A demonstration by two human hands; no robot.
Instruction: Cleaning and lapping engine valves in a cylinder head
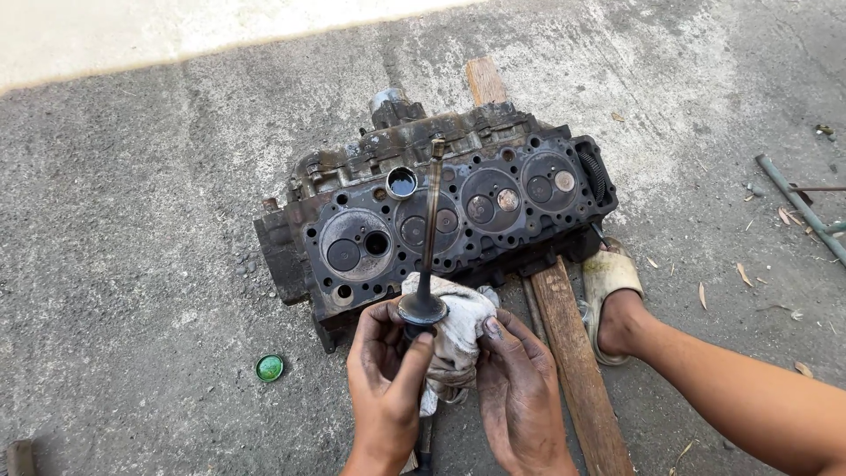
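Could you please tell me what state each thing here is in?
Left hand: grips the valve's head, fingers closed.
Right hand: holds the rag, greasy.
Engine valve: out of the head, held with its stem pointing away.
Rag: crumpled, stained.
Cylinder head: on the concrete, chamber face showing, sooty; one port of the leftmost chamber open.
Wooden plank: flat under the head.
Green cap: loose on the ground.

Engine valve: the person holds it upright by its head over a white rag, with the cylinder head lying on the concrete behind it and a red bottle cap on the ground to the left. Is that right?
Not quite. The head view shows the bottle cap is green, not red. The rest stands: the left hand holds the engine valve upright by its head over the white rag, which the right hand touches, with the cylinder head on the concrete behind.
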